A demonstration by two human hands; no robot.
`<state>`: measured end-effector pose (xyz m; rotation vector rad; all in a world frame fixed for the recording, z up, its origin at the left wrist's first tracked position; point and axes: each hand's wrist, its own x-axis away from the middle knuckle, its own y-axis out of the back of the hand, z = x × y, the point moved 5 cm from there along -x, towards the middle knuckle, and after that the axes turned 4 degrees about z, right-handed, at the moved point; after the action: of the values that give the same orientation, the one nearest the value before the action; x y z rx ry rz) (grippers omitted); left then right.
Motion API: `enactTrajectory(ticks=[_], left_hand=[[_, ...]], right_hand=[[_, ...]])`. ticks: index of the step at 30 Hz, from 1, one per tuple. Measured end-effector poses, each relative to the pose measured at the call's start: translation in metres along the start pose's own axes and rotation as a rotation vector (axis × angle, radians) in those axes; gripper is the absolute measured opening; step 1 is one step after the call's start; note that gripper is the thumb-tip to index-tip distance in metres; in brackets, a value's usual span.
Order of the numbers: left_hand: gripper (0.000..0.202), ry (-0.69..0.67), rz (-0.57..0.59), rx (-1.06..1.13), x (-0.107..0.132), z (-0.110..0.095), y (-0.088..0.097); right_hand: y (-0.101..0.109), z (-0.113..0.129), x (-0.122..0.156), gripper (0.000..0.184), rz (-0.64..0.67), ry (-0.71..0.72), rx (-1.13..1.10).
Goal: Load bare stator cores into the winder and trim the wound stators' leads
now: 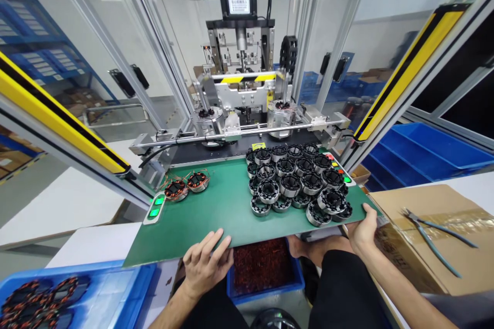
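My left hand [208, 262] lies at the front edge of a green mat-covered board [219, 213], its fingers stretched over the rim and holding nothing. At the board's right front corner, my right hand [363, 227] grips the edge, thumb on top and the other fingers mostly hidden. Several black-and-silver stator cores [290, 185], some stacked, crowd the board's right half, nearest my right hand. Toward the far left lie two stators wound with copper wire [176, 190], loose wire ends sticking out.
Behind the board stands a machine with two round metal fixtures [283, 117], between yellow light-curtain posts [412, 72]. Cutting pliers [436, 239] lie on a cardboard box [455, 205] at right. A blue tray [116, 288] holds wound stators. Below the board is a blue bin [266, 295].
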<state>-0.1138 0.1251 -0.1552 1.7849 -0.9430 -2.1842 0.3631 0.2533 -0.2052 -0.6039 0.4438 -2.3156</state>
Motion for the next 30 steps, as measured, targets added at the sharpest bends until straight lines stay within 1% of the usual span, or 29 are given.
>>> enactTrajectory(ticks=[4, 11, 13, 18, 20, 25, 30], left_hand=[[0.057, 0.008, 0.002, -0.001, 0.0028, 0.0008, -0.0007], [0.071, 0.009, -0.005, 0.004, 0.0, -0.0014, 0.0005], [0.068, 0.005, -0.003, 0.002, -0.0012, -0.0014, 0.0011], [0.034, -0.014, 0.006, -0.002, -0.0034, -0.0017, 0.0024], [0.029, -0.013, 0.004, -0.005, -0.0029, -0.0016, 0.0022], [0.034, -0.009, 0.002, -0.001, 0.0006, -0.0005, 0.0006], [0.056, -0.005, 0.012, -0.003, 0.0027, 0.0002, 0.0]], right_hand=[[0.0001, 0.0004, -0.0005, 0.029, 0.016, 0.0, 0.012], [0.0055, -0.0027, -0.0069, 0.032, 0.043, -0.004, 0.009], [0.0055, -0.0032, -0.0073, 0.034, 0.047, -0.004, 0.009], [0.0012, -0.0003, -0.0028, 0.031, 0.042, 0.024, 0.004], [-0.0001, 0.0006, -0.0014, 0.03, 0.04, 0.029, -0.002], [0.0018, -0.0008, -0.0033, 0.031, 0.037, 0.017, 0.008], [0.0031, -0.0022, -0.0061, 0.032, 0.058, 0.035, -0.013]])
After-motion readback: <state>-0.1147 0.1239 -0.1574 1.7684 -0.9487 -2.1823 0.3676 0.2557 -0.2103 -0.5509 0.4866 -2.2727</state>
